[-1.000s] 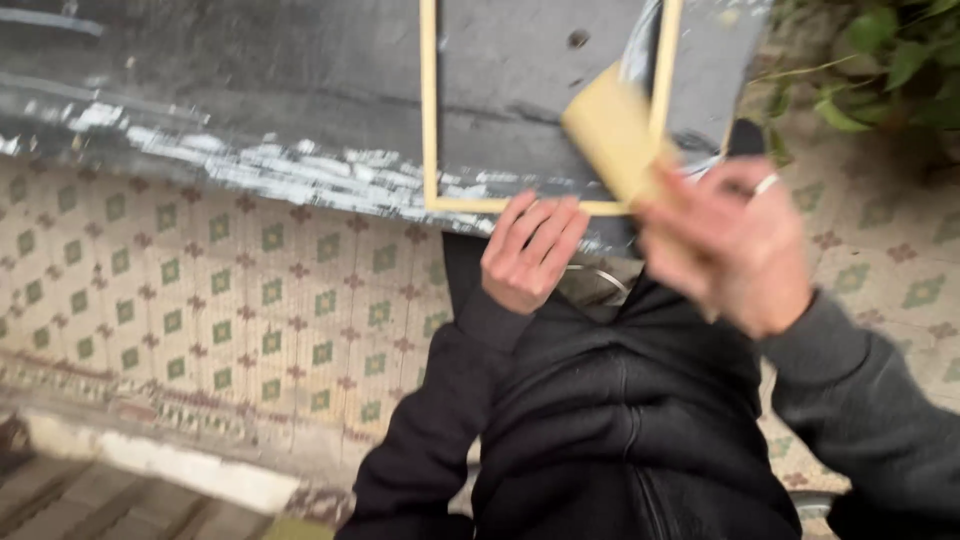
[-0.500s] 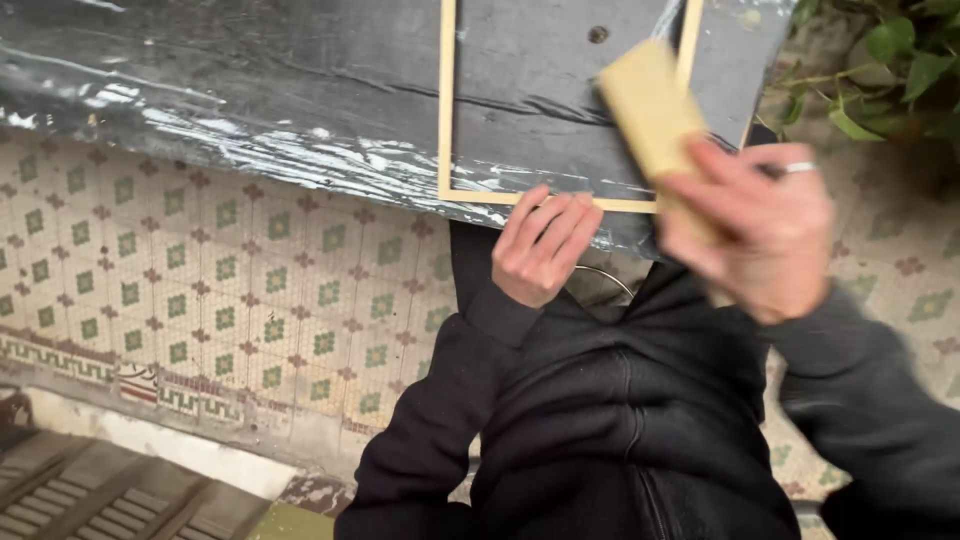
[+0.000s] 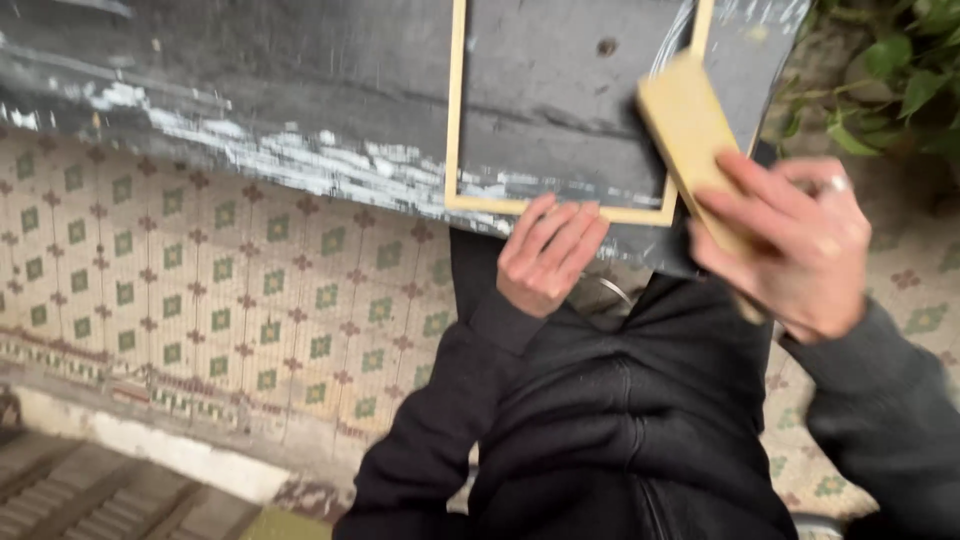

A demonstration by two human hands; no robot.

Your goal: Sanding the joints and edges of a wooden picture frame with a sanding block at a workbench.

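A pale wooden frame lies on a dark grey worn table top. My left hand presses its fingers on the frame's near rail at the table edge. My right hand grips a yellow rectangular block, like a sanding block, and holds it tilted against the frame's right rail. A ring shows on one finger of that hand. Black sleeves and a black zipped jacket fill the lower middle.
Patterned floor tiles with green squares spread under the table. A pale stone step edge runs along the lower left. Green leafy plants stand at the upper right beside the table.
The yellow block has slid along the frame's right rail, up and then slightly back, with my right hand. My left hand stayed on the near rail. The view shifted a little.
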